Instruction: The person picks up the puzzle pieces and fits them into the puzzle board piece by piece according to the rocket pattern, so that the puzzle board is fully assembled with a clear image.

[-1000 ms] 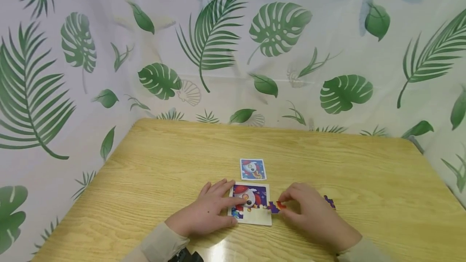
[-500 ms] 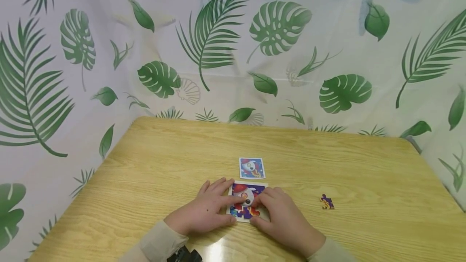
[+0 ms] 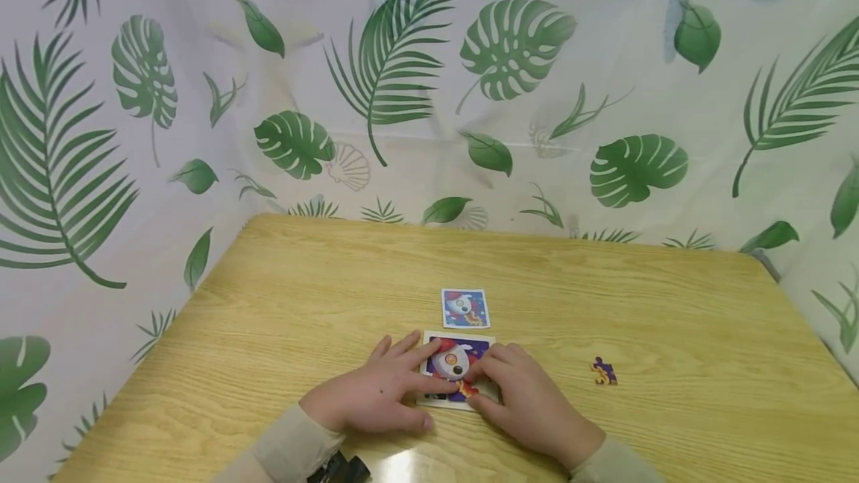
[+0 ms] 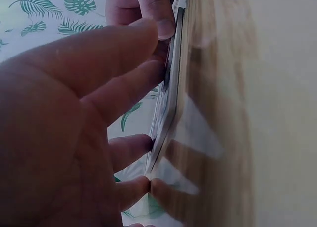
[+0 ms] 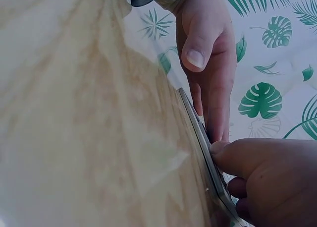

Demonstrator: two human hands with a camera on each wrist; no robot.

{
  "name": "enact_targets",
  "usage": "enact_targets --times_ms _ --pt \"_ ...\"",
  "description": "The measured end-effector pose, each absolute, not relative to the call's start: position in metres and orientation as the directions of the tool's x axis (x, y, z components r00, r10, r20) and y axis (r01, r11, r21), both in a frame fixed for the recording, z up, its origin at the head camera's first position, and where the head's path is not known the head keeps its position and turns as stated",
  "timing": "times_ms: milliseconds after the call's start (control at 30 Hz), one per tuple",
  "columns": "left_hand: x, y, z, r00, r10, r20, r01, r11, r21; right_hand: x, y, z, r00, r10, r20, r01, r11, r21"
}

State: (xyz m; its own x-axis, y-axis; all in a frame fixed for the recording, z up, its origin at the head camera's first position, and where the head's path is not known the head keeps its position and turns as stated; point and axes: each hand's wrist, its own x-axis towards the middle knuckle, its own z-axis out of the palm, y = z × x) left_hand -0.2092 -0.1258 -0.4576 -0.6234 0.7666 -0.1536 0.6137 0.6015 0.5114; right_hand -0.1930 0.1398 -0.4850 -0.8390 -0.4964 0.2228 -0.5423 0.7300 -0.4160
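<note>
A jigsaw puzzle board with a rocket picture lies on the table; its edge shows as a thin pale slab in the left wrist view. My left hand rests across its left side with spread fingers, the index fingertip touching the lower middle of the picture. Between thumb and index finger, my right hand pinches a purple and orange puzzle piece set down in the board's lower row. Both hands meet close together there, as the right wrist view also shows, left hand beyond right hand.
One loose purple and yellow puzzle piece lies to the right of my right hand. A small card with the rocket picture lies behind the board. The wooden table ends at a leaf-printed cloth.
My right hand has carried the puzzle piece leftward from beside the board into its lower row. My left index finger has shifted down from the rocket toward that piece.
</note>
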Motion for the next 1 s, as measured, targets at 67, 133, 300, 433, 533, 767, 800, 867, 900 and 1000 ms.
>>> enact_targets --times_ms 67,133,300,433,533,767,800,867,900,1000 --pt "-0.209 -0.127 -0.458 -0.621 0.768 -0.157 0.611 0.6 0.517 -0.193 0.139 -0.485 -0.84 -0.498 0.217 -0.541 0.732 -0.415" --pt "-0.21 -0.128 -0.458 -0.621 0.767 -0.16 0.608 0.6 0.519 -0.193 0.139 -0.484 -0.839 -0.5 0.213 -0.541 0.732 -0.415" --pt "-0.21 -0.13 -0.458 -0.621 0.768 -0.159 0.609 0.6 0.519 -0.194 0.139 -0.484 -0.83 -0.511 0.221 -0.555 0.726 -0.406" --pt "-0.211 -0.131 -0.458 -0.617 0.772 -0.152 0.626 0.598 0.501 -0.195 0.14 -0.484 -0.82 -0.521 0.236 -0.571 0.717 -0.401" --pt "-0.211 -0.13 -0.459 -0.614 0.776 -0.143 0.638 0.595 0.489 -0.195 0.141 -0.484 -0.817 -0.525 0.239 -0.575 0.707 -0.412" --pt "-0.213 -0.127 -0.459 -0.644 0.748 -0.163 0.613 0.632 0.474 -0.195 0.145 -0.484 -0.817 -0.527 0.233 -0.57 0.682 -0.458" --pt "-0.213 -0.127 -0.459 -0.647 0.744 -0.164 0.611 0.635 0.472 -0.195 0.145 -0.484 -0.818 -0.527 0.232 -0.569 0.679 -0.465" --pt "-0.212 -0.126 -0.459 -0.653 0.74 -0.162 0.608 0.639 0.471 -0.195 0.147 -0.483 -0.819 -0.526 0.228 -0.565 0.669 -0.483" --pt "-0.212 -0.125 -0.459 -0.655 0.739 -0.16 0.606 0.64 0.472 -0.195 0.148 -0.483 -0.82 -0.526 0.226 -0.562 0.665 -0.491" --pt "-0.212 -0.124 -0.461 -0.657 0.738 -0.157 0.604 0.639 0.476 -0.194 0.153 -0.482 -0.829 -0.514 0.219 -0.545 0.66 -0.517"
